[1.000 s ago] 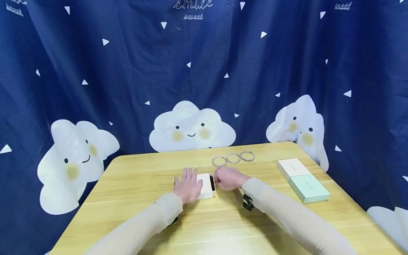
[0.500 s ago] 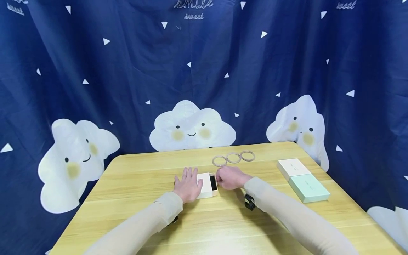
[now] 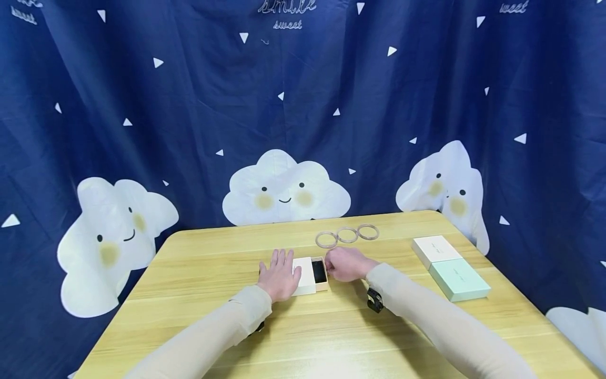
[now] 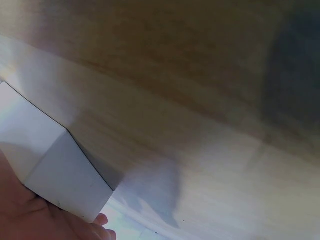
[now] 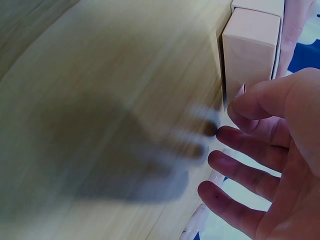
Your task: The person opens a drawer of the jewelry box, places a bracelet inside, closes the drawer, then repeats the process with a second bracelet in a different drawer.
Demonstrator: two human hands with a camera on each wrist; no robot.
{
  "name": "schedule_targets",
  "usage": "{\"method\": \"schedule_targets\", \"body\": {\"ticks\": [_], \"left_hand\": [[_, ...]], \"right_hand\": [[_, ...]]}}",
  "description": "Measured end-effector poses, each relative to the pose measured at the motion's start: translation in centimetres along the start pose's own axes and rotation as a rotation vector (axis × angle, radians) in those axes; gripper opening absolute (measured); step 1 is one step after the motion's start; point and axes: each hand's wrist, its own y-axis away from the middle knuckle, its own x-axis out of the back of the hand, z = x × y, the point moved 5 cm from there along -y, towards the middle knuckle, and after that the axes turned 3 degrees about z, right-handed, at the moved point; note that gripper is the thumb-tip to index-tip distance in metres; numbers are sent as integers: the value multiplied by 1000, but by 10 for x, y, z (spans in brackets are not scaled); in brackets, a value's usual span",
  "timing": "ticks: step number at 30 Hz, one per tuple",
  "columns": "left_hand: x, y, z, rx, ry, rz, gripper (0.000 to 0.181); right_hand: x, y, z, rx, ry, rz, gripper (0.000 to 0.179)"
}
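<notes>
A small white drawer-style gift box (image 3: 303,276) lies on the table, its pinkish drawer (image 3: 322,286) partly out to the right, showing a black lining. My left hand (image 3: 279,276) rests over the box's left part with fingers straight; in the left wrist view, the box sleeve (image 4: 70,172) sits under that hand (image 4: 30,215). At the drawer's front, thumb and index finger of my right hand (image 3: 345,264) pinch its small pull. From the right wrist, I see the drawer front (image 5: 251,55) beside the right hand (image 5: 280,150), its other fingers loosely bent; the pull itself is mostly hidden.
Three thin pale rings (image 3: 347,235) lie in a row behind the box. To the right, a closed white box (image 3: 436,248) touches a mint green box (image 3: 459,279). A blue cloud-patterned curtain (image 3: 199,105) hangs behind the table (image 3: 213,247).
My right hand has moved slightly right, drawing the drawer farther out of its sleeve, so more black lining shows. The left hand and the sleeve have stayed in place.
</notes>
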Motion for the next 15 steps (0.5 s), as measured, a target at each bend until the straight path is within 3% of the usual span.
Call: {"method": "schedule_targets", "body": {"ticks": [15], "left_hand": [[5,4,3,1,12,-13,67]], "right_hand": [[0,5,7,-18,23,0,34]]}}
